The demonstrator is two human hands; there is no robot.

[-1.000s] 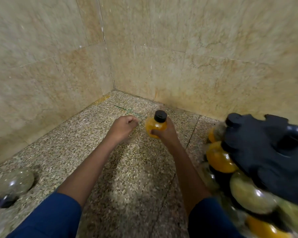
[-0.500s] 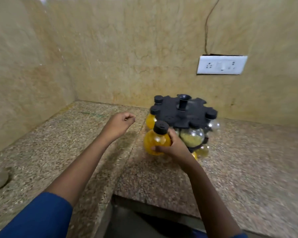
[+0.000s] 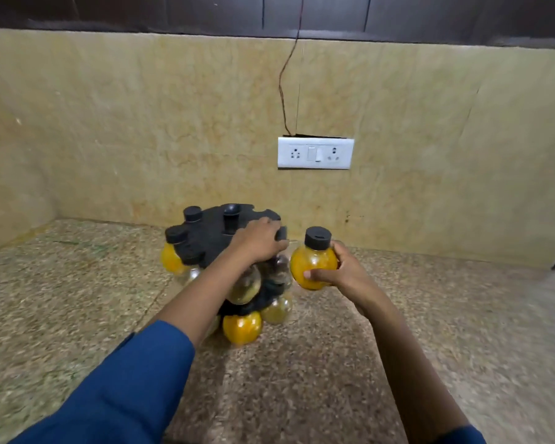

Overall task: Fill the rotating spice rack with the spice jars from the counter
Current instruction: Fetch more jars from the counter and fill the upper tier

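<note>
The right hand (image 3: pixel 346 274) grips a round orange-filled spice jar (image 3: pixel 314 263) with a black cap, upright, just beside the black spice rack (image 3: pixel 218 238). The left hand (image 3: pixel 258 241) rests on the rack's top tier — fingers curled over its right edge. The rack stands on the speckled counter (image 3: pixel 398 331) near the back wall, its jars (image 3: pixel 241 328) hanging in two tiers — some orange, some pale.

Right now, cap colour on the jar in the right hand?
Black cap, head view.

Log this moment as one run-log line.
left hand: on spice rack top | right hand: holding orange jar beside rack | jar: not yet slotted
</note>
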